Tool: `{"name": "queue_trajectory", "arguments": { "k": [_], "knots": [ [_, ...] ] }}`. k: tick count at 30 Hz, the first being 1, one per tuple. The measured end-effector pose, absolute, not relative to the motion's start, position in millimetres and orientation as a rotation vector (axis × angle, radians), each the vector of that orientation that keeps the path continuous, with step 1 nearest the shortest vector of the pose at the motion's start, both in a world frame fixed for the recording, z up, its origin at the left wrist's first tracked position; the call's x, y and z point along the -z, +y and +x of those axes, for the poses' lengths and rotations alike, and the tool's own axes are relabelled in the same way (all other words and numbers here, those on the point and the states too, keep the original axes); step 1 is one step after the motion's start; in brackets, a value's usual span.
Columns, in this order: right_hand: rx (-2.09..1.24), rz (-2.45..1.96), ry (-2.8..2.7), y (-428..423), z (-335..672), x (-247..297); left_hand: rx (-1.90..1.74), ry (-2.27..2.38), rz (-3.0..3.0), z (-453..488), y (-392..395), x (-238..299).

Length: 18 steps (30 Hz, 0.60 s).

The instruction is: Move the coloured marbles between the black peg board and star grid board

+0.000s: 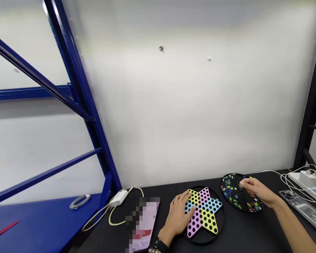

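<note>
left hand (177, 217) lies spread on the chinese checkers board (209, 219), right hand (256, 192) fingers (243, 183) pinched narrow over the marble tray (233, 175).

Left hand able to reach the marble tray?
Probably yes: the left hand rests on the star-shaped checkers board beside the round marble tray; nothing lies between, though the right hand is over the tray.

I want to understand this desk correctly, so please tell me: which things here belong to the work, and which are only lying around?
Belong to the work: left hand resting on the star-shaped board; right hand at the marbles on a round black plate.

Only lying around: phone, white charger, power strip.
</note>
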State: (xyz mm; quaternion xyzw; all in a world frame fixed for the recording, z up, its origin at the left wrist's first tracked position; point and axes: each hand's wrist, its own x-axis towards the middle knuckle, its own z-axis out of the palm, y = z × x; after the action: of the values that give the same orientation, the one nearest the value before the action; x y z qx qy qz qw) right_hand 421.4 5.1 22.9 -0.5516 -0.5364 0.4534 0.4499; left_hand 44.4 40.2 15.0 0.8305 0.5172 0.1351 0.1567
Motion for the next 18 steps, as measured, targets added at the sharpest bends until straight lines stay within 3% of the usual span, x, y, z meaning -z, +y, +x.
{"name": "queue_trajectory", "arguments": {
  "k": [4, 9, 18],
  "knots": [
    [-1.104, -1.118, -0.885, 21, 432, -16, -0.375, 1.485, 2.366, 45, 39, -17],
    [-0.784, -1.614, -0.952, 58, 434, 11, -0.391, 1.478, 2.348, 45, 38, -19],
    [-0.440, -2.046, -1.304, 104, 411, 34, -0.409, 1.483, 2.330, 43, 37, -20]
  ]
}}
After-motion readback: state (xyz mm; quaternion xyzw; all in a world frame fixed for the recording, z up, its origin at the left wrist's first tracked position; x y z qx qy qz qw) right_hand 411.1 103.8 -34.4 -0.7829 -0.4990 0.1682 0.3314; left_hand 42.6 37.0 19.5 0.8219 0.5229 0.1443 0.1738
